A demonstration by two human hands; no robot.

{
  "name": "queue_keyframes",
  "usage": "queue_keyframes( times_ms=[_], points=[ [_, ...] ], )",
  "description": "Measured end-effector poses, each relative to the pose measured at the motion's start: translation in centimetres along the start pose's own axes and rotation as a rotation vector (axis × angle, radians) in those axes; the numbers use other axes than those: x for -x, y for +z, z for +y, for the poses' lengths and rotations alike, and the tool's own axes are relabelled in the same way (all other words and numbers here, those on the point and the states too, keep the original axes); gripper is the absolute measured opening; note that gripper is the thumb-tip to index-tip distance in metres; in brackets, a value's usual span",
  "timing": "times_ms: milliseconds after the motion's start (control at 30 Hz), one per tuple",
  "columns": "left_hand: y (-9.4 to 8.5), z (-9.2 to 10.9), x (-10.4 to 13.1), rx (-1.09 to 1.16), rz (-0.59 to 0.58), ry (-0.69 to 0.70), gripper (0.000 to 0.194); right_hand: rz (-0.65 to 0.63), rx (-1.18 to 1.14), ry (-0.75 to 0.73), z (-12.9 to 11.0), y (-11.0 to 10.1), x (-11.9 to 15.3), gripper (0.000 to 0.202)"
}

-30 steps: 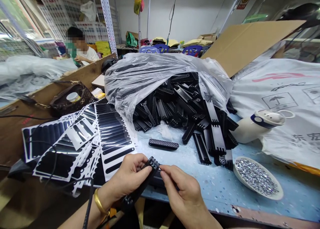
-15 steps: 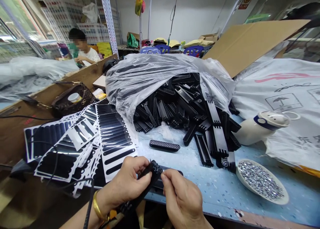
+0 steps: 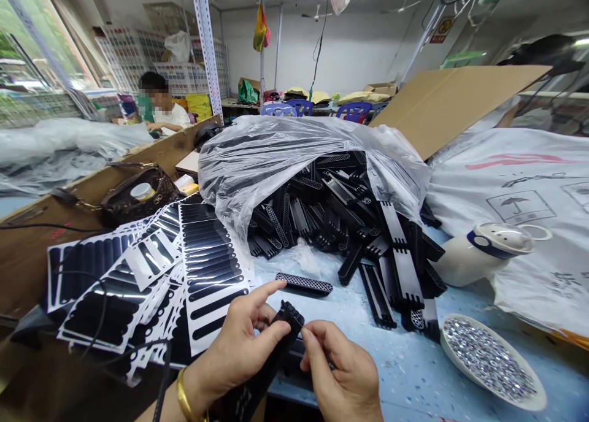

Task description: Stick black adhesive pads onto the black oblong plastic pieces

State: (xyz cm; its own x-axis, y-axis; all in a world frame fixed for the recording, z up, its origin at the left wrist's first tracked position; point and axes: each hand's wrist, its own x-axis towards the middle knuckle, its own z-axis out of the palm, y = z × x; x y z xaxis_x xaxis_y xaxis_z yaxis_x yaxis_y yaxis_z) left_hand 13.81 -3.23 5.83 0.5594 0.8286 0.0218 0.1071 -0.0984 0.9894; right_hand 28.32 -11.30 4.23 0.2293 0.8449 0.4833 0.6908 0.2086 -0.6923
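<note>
My left hand (image 3: pixel 243 342) is wrapped round a long black plastic piece (image 3: pixel 267 376), thumb pressed on it and index finger lifted straight. The piece is tilted, its notched upper end pointing away from me. Just right of that end, my right hand (image 3: pixel 340 367) has thumb and forefinger pinched together; whatever they hold is hidden or too small to name. Another dark piece (image 3: pixel 297 357) lies partly covered beneath my hands. Beyond them, a black lattice-patterned piece (image 3: pixel 304 284) rests on the blue table (image 3: pixel 368 354).
A clear plastic bag (image 3: pixel 257 140) spills many black pieces (image 3: pixel 331 195). To the left are sheets of black strips (image 3: pixel 211 262) and a brown handbag (image 3: pixel 138 192). At right stand a bowl of small shiny metal parts (image 3: pixel 492 360) and a white bottle (image 3: pixel 478 250). Another person (image 3: pixel 168 112) sits far left.
My view has tilted up slightly. My left index finger has lifted off the black piece and stretched out. The piece has turned a little, and my right pinch stays close to its end.
</note>
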Motion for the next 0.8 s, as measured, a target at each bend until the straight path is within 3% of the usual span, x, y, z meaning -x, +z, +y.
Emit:
queue_keyframes(
  times_ms=[267,433,500,633,800],
  points=[
    [0.2,1.1,-1.3,-0.069,-0.011,0.056,0.028,0.038,-0.035,0.037,0.6,0.1,-0.8,0.026],
    [0.2,0.6,-1.8,-0.072,-0.037,0.060,0.021,-0.021,-0.115,0.213,1.5,-1.7,0.4,0.032],
    [-0.3,-0.2,-2.3,-0.124,-0.030,0.077,0.021,-0.028,-0.098,0.294,3.2,-3.3,1.4,0.035],
    [-1.3,-1.3,-4.1,-0.318,-0.078,0.210,0.019,0.132,0.160,0.424,8.6,-6.5,3.6,0.045],
    [-0.9,-0.2,-6.5,-0.653,-0.268,0.388,0.017,0.180,0.399,0.327,14.1,-9.0,4.4,0.048]
  ],
)
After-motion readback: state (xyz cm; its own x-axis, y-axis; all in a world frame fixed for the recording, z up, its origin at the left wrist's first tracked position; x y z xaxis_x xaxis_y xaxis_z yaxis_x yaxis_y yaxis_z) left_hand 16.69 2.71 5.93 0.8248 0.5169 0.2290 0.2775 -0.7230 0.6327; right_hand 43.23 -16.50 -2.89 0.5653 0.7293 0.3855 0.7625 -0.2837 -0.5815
